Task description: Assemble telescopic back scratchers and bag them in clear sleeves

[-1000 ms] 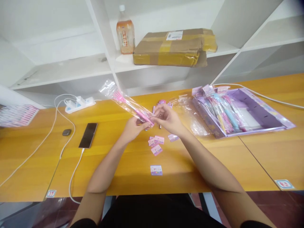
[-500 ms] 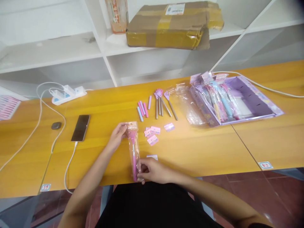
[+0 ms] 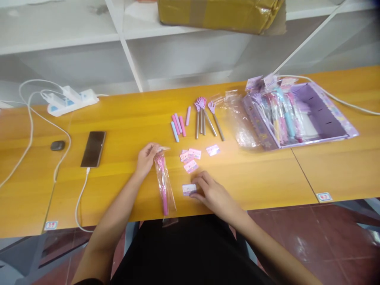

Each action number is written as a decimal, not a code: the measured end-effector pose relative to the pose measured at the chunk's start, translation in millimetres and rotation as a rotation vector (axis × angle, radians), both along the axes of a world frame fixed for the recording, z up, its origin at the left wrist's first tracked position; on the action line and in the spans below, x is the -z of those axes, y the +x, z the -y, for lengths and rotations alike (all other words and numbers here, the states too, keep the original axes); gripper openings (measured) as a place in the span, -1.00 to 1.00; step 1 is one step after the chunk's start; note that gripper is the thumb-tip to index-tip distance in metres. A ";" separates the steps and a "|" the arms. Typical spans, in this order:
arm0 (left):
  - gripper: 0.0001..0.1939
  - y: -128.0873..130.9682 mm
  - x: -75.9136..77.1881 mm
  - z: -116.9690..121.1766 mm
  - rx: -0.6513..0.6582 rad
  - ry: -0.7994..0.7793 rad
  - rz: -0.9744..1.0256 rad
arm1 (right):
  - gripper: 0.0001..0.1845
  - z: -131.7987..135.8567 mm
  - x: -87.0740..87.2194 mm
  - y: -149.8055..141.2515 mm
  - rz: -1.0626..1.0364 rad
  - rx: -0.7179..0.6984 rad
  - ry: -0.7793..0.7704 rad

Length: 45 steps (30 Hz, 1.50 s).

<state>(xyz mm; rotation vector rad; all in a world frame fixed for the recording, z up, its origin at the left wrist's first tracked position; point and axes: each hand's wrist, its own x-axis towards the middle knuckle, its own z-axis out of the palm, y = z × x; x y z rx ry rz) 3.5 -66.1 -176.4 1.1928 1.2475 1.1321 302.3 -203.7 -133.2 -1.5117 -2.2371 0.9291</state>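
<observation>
My left hand (image 3: pixel 146 159) is closed on the top end of a clear plastic bag (image 3: pixel 170 190). Inside the bag lies a pink back scratcher (image 3: pixel 164 194), claw end toward that hand, pink handle toward the table's front edge. My right hand (image 3: pixel 212 194) has its thumb and fingers on the right edge of a small printed card (image 3: pixel 187 190). Just beyond it are several pink cards (image 3: pixel 190 166) in a loose, overlapping group, with a separate lilac card (image 3: pixel 213 150) to their right.
Coloured handle sleeves (image 3: pixel 179 124) and metal-stemmed scratchers (image 3: pixel 202 116) lie farther back. At right, a purple box (image 3: pixel 326 114) holds bagged scratchers, with empty plastic bags (image 3: pixel 243 126) beside it. A phone (image 3: pixel 93 149) on a cable, a dark small device (image 3: pixel 57 145) and a power strip (image 3: pixel 73 101) occupy the left.
My right hand has let go of the bag's lower end and moved right and away from me to the small card. My left hand still holds the bag's top. The view has tilted down.
</observation>
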 end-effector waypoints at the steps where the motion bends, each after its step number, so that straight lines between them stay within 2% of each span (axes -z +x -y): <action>1: -0.50 1.2 -0.7 0.0 0.006 -0.013 0.008 | -0.71 0.7 4.3 1.6 -0.012 0.019 -0.009; 4: -0.48 4.1 -2.5 -0.3 0.028 -0.046 0.076 | -0.83 -2.0 8.4 1.1 -0.121 0.058 -0.077; 8: -0.48 5.7 -2.7 0.9 0.170 -0.004 0.084 | -0.77 -20.9 -3.7 -3.9 -0.339 0.099 -0.135; 11: -0.42 8.9 -2.8 0.5 0.315 -0.001 0.010 | -0.84 -42.8 -11.8 -11.1 -0.377 0.081 0.035; 13: -0.52 14.0 -3.6 -2.5 0.336 -0.012 -0.036 | -0.93 -58.7 -12.2 -18.3 -0.339 0.010 0.210; 15: -0.63 21.2 -5.1 -7.8 0.311 -0.044 -0.048 | -0.87 -74.4 -9.3 -27.0 -0.267 -0.046 0.389; 17: -0.61 28.4 -6.6 -13.9 0.266 -0.087 -0.017 | -0.82 -88.7 -4.8 -35.9 -0.184 -0.102 0.524; 20: -0.48 33.3 -7.8 -19.9 0.197 -0.108 0.025 | -0.76 -104.8 4.3 -47.8 -0.102 -0.184 0.623; 22: -0.42 31.1 -7.8 -20.2 0.169 -0.105 0.037 | -0.73 -111.1 13.0 -53.8 -0.092 -0.179 0.652; 25: -0.36 24.2 -8.5 -16.4 0.180 -0.142 0.093 | -0.79 -115.6 28.5 -58.3 -0.175 -0.060 0.626; 27: -0.36 21.5 -9.9 -12.6 0.209 -0.179 0.180 | -0.87 -117.3 36.8 -57.7 -0.281 0.028 0.559; 29: -0.39 21.5 -11.3 -9.2 0.243 -0.192 0.263 | -0.86 -119.2 41.0 -54.5 -0.370 0.083 0.488; 31: -0.42 23.5 -12.2 -6.7 0.287 -0.179 0.293 | -0.80 -121.5 41.2 -50.0 -0.418 0.112 0.428; 35: -0.45 27.9 -11.5 -2.9 0.343 -0.142 0.220 | -0.73 -125.4 37.9 -41.8 -0.455 0.188 0.326; 45: -0.57 35.7 4.2 7.9 0.384 -0.109 0.068 | -0.71 -126.6 30.6 -34.7 -0.498 0.278 0.272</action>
